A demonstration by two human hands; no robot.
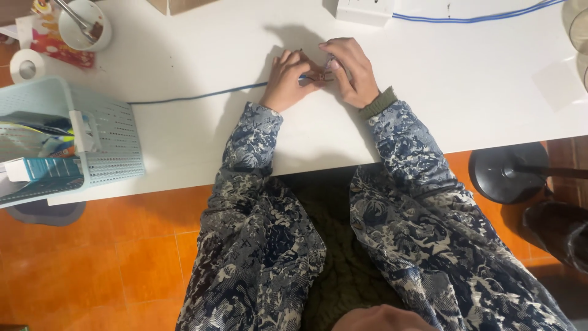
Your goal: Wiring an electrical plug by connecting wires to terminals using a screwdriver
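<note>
Both hands are resting on a smooth white tabletop [478, 104], close together and working at the end of a thin blue cable [202, 95]. The left hand [286, 79] is lying with its fingers curled down, pinching the cable's end against the table, while the right hand [350, 70] is arching over it from the other side, fingertips bent in and closed on the same small spot; a few fine dark wire strands are showing between the two hands, too small to make out in detail. The cable is running away to the left in a shallow, slightly sagging line across the table towards a pale blue plastic basket [113, 138], whose walls are pierced with rows of small holes. The basket is sitting at the table's left edge and is holding flat boxes and packets. Behind it a roll of white tape [26, 66] is lying flat, and a round white cup [86, 24] with metal utensils in it is standing on a red printed packet. At the far edge a white rectangular power strip [364, 9] is lying with a second blue cord [478, 17] trailing to the right. The sleeves are of a thick woven fabric with a blue and cream floral pattern, and below the table glossy orange floor tiles [122, 257] are showing.
</note>
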